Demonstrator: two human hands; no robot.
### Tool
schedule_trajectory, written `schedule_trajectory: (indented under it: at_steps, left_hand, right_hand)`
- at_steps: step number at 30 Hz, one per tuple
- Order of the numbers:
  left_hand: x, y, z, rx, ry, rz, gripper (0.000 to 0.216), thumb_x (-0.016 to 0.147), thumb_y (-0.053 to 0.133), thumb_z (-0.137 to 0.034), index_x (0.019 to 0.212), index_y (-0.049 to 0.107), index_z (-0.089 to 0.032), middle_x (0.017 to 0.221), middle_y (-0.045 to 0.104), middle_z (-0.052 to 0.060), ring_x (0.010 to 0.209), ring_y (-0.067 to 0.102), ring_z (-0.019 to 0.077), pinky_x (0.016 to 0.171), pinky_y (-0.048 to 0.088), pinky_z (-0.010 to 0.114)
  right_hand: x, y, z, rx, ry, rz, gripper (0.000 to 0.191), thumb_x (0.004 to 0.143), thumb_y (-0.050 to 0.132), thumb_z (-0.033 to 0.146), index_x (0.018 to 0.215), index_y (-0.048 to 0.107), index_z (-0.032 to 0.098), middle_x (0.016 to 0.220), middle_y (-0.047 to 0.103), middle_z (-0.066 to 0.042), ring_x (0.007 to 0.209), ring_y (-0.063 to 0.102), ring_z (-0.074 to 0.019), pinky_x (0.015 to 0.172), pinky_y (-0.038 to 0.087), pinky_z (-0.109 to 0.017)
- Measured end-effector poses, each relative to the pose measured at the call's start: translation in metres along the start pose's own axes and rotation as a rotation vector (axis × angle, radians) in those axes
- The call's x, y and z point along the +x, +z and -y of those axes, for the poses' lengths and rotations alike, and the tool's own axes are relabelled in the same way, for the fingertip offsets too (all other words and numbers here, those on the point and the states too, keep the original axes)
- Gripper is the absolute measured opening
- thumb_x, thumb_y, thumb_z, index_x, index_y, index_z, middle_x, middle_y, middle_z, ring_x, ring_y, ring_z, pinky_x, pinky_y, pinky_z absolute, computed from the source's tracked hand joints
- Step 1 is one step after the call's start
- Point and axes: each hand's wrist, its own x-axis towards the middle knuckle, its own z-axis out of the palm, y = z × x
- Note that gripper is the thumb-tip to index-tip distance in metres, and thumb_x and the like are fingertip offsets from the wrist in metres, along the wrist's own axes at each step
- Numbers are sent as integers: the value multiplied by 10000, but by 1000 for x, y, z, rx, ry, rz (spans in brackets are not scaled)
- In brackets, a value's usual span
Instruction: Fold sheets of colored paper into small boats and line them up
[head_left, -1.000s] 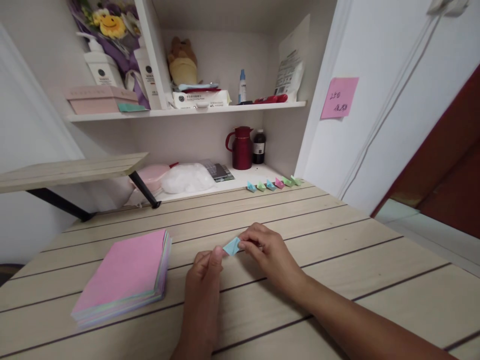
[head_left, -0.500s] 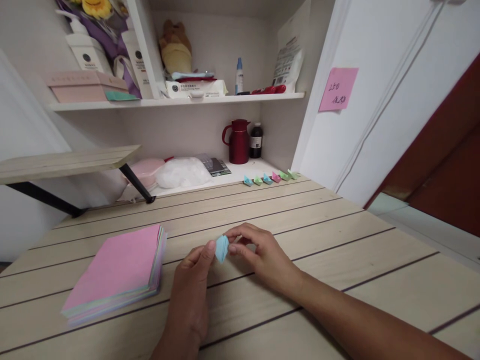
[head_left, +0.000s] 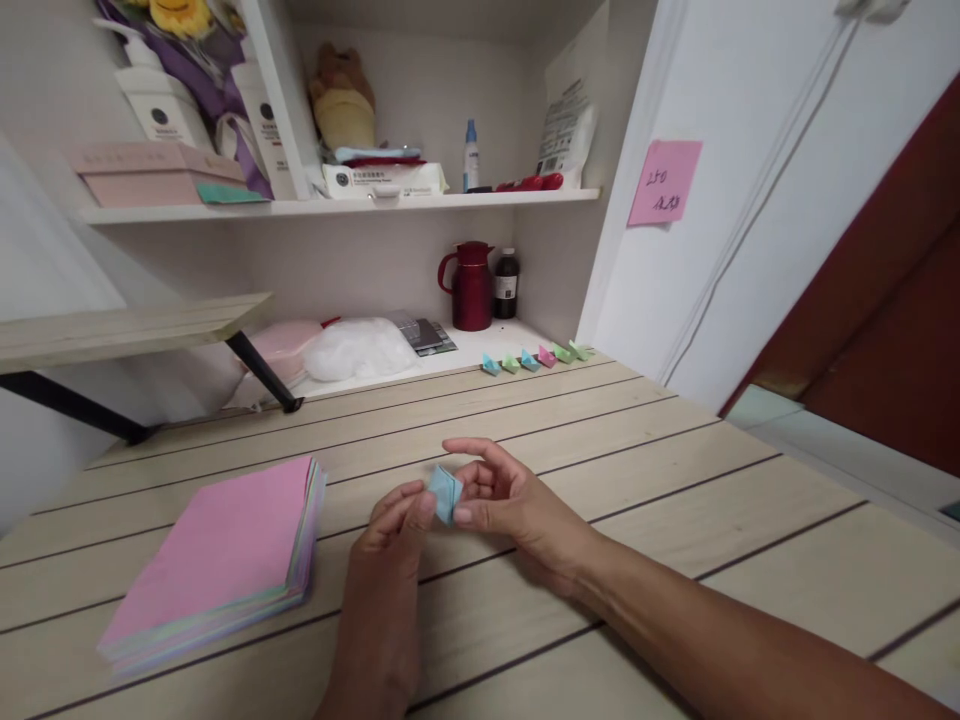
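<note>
A small folded piece of light blue paper [head_left: 445, 492] is held just above the wooden table [head_left: 675, 500]. My left hand [head_left: 390, 570] pinches its left side with thumb and fingertips. My right hand [head_left: 502, 500] pinches its right side, the index finger stretched over the top. A stack of coloured square paper sheets [head_left: 217, 560], pink on top, lies on the table to the left of my hands.
A row of several small folded paper pieces [head_left: 532, 358] in blue, green and pink sits at the table's far edge. Behind it, a white shelf unit holds a red jug [head_left: 471, 285], a dark bottle [head_left: 506, 283] and a white bag [head_left: 360, 350]. A raised wooden board [head_left: 127, 325] stands at the left.
The blue paper has turned from a flat triangle to a narrower folded shape between my fingers. My right index finger has lifted and stretched out. The camera has shifted slightly.
</note>
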Motion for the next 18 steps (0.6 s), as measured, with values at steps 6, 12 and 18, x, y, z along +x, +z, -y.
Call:
schedule_trajectory:
  at_steps: [6, 12, 18]
  left_hand:
    - [-1, -1, 3, 76, 9, 10, 299, 665, 776, -449, 825, 769, -196, 1126, 668, 66, 1125, 587, 256, 1017, 410, 379]
    - [4, -1, 15, 189, 100, -67, 299, 678, 749, -457, 805, 700, -191, 1144, 613, 65, 1093, 584, 235, 975, 442, 381]
    - [9, -6, 9, 371, 338, -250, 417, 696, 744, -434, 1058, 621, -267, 1148, 607, 45, 1112, 571, 232, 1026, 411, 457]
  right_hand:
    - [0, 1, -2, -262, -99, -27, 401, 609, 859, 235, 962, 670, 219, 790, 599, 31, 715, 522, -113, 683, 417, -257]
    - [0, -3, 7, -513, -163, -80, 233, 694, 788, 312, 871, 706, 186, 785, 632, 0, 731, 519, -137, 697, 409, -283]
    - [5, -8, 2, -414, -26, -55, 285, 655, 814, 331, 860, 700, 170, 617, 503, 55, 587, 398, -92, 568, 302, -241]
